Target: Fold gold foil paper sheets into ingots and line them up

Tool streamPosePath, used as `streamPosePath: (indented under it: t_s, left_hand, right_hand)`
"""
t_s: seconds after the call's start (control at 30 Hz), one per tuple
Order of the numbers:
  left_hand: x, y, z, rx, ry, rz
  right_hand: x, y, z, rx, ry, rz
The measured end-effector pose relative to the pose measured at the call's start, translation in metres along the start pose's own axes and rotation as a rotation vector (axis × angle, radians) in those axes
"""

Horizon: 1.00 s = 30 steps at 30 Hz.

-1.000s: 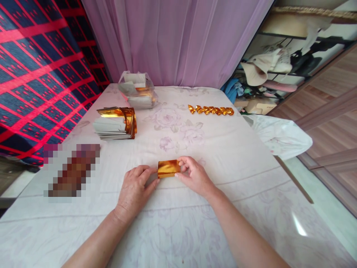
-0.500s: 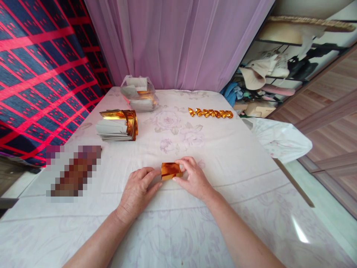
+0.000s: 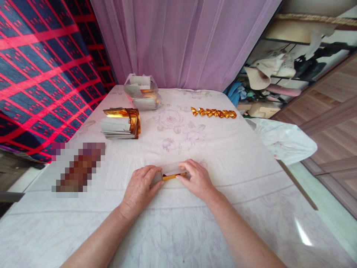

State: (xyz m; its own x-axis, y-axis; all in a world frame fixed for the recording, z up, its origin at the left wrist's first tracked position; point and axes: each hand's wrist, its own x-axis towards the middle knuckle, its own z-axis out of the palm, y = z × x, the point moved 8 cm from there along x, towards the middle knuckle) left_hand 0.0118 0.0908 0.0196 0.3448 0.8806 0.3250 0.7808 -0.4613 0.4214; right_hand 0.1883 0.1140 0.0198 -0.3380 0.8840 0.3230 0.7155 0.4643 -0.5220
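Between my two hands, low over the near middle of the table, is a sheet of gold foil paper, partly folded, with its grey-white back facing up and a narrow gold strip along the near edge. My left hand pinches its left end between thumb and fingers. At the right end, my right hand grips it the same way, fingers on the far edge and thumb on the near one. My fingers hide both ends of the paper.
A stack of gold-and-grey paper lies at the left, with a clear plastic bag of more paper behind it. Folded gold foil pieces form a row at the back right. A blurred-out item lies at the left on the floral tablecloth.
The far part of the foil paper has been folded, so its grey-white back now shows where the gold face was. Both hands keep their hold at the ends. The view has shifted slightly.
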Motion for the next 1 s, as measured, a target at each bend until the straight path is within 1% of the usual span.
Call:
streamPosePath:
  t_s: [0.2,0.33,0.47,0.53,0.67,0.83,0.93,1.0]
  left_hand:
    - [0.000,0.000,0.002,0.004,-0.019,-0.016]
    - [-0.002,0.002,-0.001,-0.002,0.020,0.012]
    - [-0.003,0.010,-0.007,0.022,0.073,0.090]
    - [-0.002,0.014,-0.011,0.014,0.086,0.095]
    - [-0.001,0.016,-0.015,-0.073,0.083,0.061]
    - [0.002,0.016,-0.013,-0.247,0.023,0.008]
    - [0.002,0.013,-0.016,-0.296,0.062,-0.052]
    - [0.000,0.011,-0.018,-0.342,0.097,-0.090]
  right_hand:
    - [0.000,0.000,-0.010,-0.021,0.048,-0.059]
    - [0.004,-0.005,-0.015,0.083,0.052,-0.074]
    - [0.005,-0.006,-0.014,0.208,0.029,-0.002]
    - [0.004,-0.005,-0.014,0.250,0.022,0.043]
    - [0.002,-0.004,-0.012,0.335,-0.003,0.089]
    - [0.001,-0.004,-0.010,0.380,-0.001,0.118]
    - [0.000,-0.004,-0.008,0.459,0.008,0.153]
    - [0.000,-0.005,-0.007,0.530,-0.008,0.177]
